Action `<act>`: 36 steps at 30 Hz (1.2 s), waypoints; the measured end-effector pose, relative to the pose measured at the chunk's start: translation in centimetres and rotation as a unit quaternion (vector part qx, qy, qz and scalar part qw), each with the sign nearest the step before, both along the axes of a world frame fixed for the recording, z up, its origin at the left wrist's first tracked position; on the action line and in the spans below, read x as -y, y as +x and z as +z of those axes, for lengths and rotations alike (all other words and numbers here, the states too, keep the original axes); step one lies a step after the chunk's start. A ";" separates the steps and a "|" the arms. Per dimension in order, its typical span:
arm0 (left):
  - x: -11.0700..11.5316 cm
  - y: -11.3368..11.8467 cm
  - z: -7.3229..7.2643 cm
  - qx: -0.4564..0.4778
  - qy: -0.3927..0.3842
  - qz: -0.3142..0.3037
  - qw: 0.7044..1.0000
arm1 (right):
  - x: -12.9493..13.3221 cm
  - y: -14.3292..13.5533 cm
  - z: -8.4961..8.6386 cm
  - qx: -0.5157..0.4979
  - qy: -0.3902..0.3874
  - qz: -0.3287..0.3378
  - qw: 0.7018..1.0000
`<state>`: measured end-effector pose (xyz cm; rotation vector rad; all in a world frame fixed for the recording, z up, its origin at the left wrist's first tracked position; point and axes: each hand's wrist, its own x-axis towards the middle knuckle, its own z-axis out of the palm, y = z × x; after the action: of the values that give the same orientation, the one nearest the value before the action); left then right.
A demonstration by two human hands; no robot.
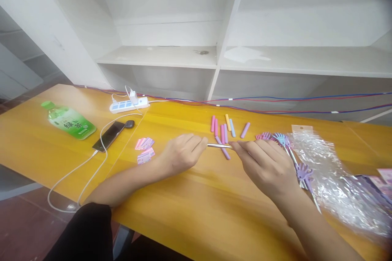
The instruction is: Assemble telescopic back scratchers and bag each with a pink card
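Note:
A thin silver metal rod spans the gap between my hands, level above the table. My left hand is closed in a pinch on one end, and my right hand pinches the other. Both ends are hidden in the fingers. The rod resembles the shafts of the back scratchers lying beside my right hand, which have purple, blue and pink hand-shaped heads. Just beyond the rod lie several coloured foam-like tubes in pink, purple, blue and yellow; one purple tube passes behind the rod.
Crumpled clear plastic bags cover the right side. Small pink and purple cards lie left of my left hand. Farther left are a charging phone, a green bottle and a white power strip. Cables run along the shelf's base.

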<state>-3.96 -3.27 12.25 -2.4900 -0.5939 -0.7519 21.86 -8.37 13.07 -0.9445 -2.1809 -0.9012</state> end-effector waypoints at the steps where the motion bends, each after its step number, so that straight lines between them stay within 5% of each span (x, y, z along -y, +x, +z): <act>1: 0.0 0.0 0.0 0.000 -0.004 0.000 1.000 | 0.0 0.0 0.0 0.000 -0.001 0.003 1.000; 7: -1.1 0.0 0.1 0.017 -0.055 -0.001 0.998 | -0.2 0.2 -0.1 0.000 -0.021 -0.021 1.000; 21: -2.5 -0.6 0.5 0.006 -0.034 -0.003 0.999 | -1.0 1.3 -0.2 -0.019 -0.009 0.000 1.000; 30: -3.4 -1.3 1.5 0.021 0.005 -0.006 1.000 | -1.5 1.6 0.6 -0.011 0.040 -0.011 0.999; 36: -5.4 -2.8 2.2 0.031 0.041 0.016 0.999 | -2.5 4.5 0.7 0.000 0.107 -0.036 0.994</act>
<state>-6.76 2.11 14.44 -2.3846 -0.6107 -0.8281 26.33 -5.87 13.81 -0.9209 -2.0127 -1.1433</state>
